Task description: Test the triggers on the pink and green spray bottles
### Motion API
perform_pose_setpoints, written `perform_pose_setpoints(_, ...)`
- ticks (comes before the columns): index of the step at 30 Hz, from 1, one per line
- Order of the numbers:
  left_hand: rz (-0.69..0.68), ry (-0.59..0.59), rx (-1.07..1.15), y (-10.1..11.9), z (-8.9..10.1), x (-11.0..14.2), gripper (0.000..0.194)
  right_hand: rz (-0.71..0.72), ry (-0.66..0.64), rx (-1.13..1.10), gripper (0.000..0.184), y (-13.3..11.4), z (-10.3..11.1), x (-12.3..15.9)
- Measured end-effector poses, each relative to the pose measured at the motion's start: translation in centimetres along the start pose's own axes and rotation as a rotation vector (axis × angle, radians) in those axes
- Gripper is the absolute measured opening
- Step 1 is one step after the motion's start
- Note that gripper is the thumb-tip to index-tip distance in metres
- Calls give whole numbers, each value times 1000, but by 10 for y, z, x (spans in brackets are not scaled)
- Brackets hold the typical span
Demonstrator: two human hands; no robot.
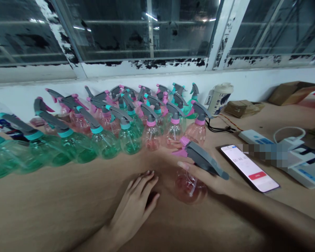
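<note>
My right hand [199, 173] is closed around the neck of a pink spray bottle [190, 185] with a grey trigger head [203, 159], which stands on the brown table [68, 203] in front of me. My left hand [139, 197] lies flat on the table just left of that bottle, fingers stretched out, holding nothing. Behind both hands stand rows of several green spray bottles [128, 134] and pink spray bottles [196, 127], all with grey triggers.
A phone [249, 168] with a lit screen lies right of the held bottle. Further right are a white power strip [254, 137], a white device [304, 161] and cables. A paper cup [219, 98] and cardboard boxes [291, 91] sit by the wall under the windows.
</note>
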State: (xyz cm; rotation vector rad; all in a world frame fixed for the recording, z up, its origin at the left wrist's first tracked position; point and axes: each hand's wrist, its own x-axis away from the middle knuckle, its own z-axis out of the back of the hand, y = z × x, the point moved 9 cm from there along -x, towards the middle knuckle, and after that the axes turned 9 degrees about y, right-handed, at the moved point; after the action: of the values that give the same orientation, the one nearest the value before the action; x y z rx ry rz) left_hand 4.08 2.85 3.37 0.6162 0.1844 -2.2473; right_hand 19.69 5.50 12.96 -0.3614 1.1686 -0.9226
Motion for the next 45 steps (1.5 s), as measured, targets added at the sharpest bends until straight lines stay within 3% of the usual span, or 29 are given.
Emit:
perform_pose_setpoints(7,12,-12,5,-3,-4,2,36,-61,-12,-42,25,8,-2,4)
perform_pose_setpoints(12,11,6,-3,-2,-2,2,35,-116,-69,-151,5,6,-6,3)
perform_pose_setpoints(20,10,-7,-1,-2,-2,1,35,-116,-87,-102,19,4,-4,2)
perform_pose_setpoints(26,20,-1,14,-3,-3,2,34,-148,-135,-85,17,6,-8,4)
perform_pose_setpoints(33,18,6,12,-3,-3,3,35,-99,-20,-116,13,2,-3,3)
perform_pose_setpoints(45,35,-39,17,-3,-6,2,37,-132,-32,-160,10,4,-5,4)
